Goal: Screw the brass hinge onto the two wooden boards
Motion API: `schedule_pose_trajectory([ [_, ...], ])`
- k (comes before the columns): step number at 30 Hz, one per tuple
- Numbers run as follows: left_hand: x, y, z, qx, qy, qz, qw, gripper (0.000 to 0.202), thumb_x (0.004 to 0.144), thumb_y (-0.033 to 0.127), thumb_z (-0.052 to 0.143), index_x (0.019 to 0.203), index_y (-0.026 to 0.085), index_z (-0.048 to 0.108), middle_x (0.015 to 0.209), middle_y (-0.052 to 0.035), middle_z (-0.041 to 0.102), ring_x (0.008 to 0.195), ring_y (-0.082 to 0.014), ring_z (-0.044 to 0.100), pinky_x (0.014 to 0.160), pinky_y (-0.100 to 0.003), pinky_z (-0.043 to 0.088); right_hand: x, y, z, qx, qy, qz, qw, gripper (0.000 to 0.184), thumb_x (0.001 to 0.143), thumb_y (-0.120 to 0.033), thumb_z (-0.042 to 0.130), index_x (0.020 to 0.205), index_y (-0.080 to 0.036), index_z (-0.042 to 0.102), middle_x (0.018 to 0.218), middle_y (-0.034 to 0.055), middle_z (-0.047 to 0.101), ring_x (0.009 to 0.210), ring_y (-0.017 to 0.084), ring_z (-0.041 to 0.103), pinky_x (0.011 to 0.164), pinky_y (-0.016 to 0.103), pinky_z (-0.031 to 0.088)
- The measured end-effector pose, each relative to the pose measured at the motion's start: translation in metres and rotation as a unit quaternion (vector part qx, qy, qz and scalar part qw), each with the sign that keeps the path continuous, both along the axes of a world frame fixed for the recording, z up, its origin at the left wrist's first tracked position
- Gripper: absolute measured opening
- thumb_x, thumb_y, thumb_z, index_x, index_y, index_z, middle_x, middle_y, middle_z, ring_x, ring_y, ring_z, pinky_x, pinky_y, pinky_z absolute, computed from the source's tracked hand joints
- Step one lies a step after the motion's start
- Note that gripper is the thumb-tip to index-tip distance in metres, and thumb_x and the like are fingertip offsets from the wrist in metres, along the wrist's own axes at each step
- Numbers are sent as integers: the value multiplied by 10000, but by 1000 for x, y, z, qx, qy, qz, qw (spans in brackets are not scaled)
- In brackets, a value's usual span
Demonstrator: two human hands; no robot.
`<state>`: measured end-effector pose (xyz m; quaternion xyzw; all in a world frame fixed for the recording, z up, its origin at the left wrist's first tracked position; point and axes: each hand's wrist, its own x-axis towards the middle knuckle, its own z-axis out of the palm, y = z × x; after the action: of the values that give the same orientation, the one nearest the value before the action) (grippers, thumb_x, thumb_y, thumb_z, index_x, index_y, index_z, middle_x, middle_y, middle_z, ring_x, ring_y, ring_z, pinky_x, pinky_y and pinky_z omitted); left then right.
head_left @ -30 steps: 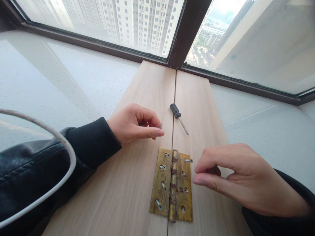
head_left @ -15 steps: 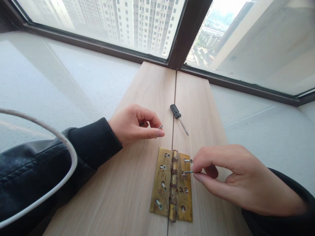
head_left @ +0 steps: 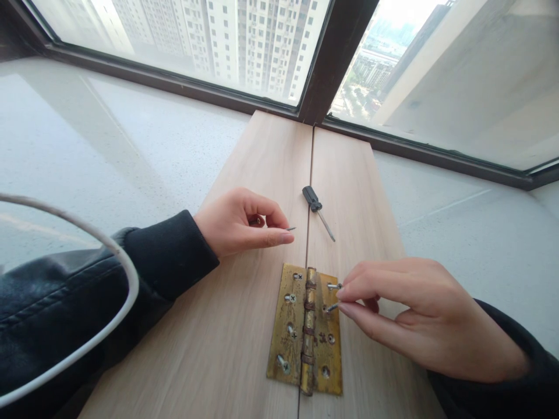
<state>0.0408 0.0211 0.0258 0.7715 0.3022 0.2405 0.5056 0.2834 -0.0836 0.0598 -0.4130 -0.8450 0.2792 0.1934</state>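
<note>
A worn brass hinge (head_left: 283,349) lies open across the seam between two pale wooden boards (head_left: 209,349). Screws stand in the holes of its left leaf, and one screw (head_left: 332,286) stands in the top hole of the right leaf. My right hand (head_left: 406,314) pinches another screw (head_left: 332,306) between thumb and fingertips, its tip by the second hole of that leaf. The two lower right holes hold no screw. Above the hinge, my left hand (head_left: 244,224) is closed, with a screw (head_left: 291,228) poking out between thumb and forefinger and more metal inside the curled fingers.
A small black-handled screwdriver (head_left: 318,210) rests on the boards beyond the hinge. A white cable (head_left: 131,273) loops over my left sleeve. White speckled sill (head_left: 131,145) lies on both sides, and dark window frames (head_left: 321,64) stand behind.
The screw in my right hand has tilted, its fingertips shifting slightly left. In my left hand the protruding screw has turned to lie flatter and points right.
</note>
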Motion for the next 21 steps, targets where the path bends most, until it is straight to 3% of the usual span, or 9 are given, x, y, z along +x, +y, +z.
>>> schedule_pose_trajectory([
  [6,-1,-1,5,-92,-77,1,993,63,731,162,590,752,126,638,558,9,595,491,-66,490,451,-185,357,4,3,5,4,-17,-60,998,176,879,-118,446,857,-212,592,745,-35,601,631,99,560,580,222,435],
  [10,-1,0,10,-248,-138,-21,959,102,669,120,554,646,170,468,485,61,483,327,-11,230,323,-170,131,4,4,3,-4,-47,-75,996,127,846,-150,484,781,-196,584,668,-31,558,540,107,489,526,255,394],
  [12,1,-1,12,-278,-113,-27,954,217,700,166,566,585,183,383,459,75,401,333,-11,194,325,-174,109,3,5,2,-12,-61,-86,994,126,874,-172,495,801,-197,594,649,-34,558,523,108,484,508,253,382],
  [14,4,-5,15,-226,-50,-40,972,327,732,233,606,541,181,347,453,78,341,378,-24,231,352,-177,155,3,5,0,-19,-64,-93,993,142,922,-210,479,869,-200,610,692,-21,597,564,118,528,526,250,399],
  [17,9,-16,16,-74,62,-60,994,358,733,342,668,549,157,423,489,65,370,459,-49,319,414,-182,242,5,6,-1,-27,-60,-96,993,188,967,-289,474,882,-203,618,700,-15,612,587,122,547,549,247,410],
  [21,13,-26,15,140,109,-48,983,215,778,348,642,708,146,619,525,54,447,467,-61,361,458,-193,280,3,6,-1,-44,-73,-91,992,225,969,-355,506,854,-207,630,579,-49,547,488,99,475,482,226,366],
])
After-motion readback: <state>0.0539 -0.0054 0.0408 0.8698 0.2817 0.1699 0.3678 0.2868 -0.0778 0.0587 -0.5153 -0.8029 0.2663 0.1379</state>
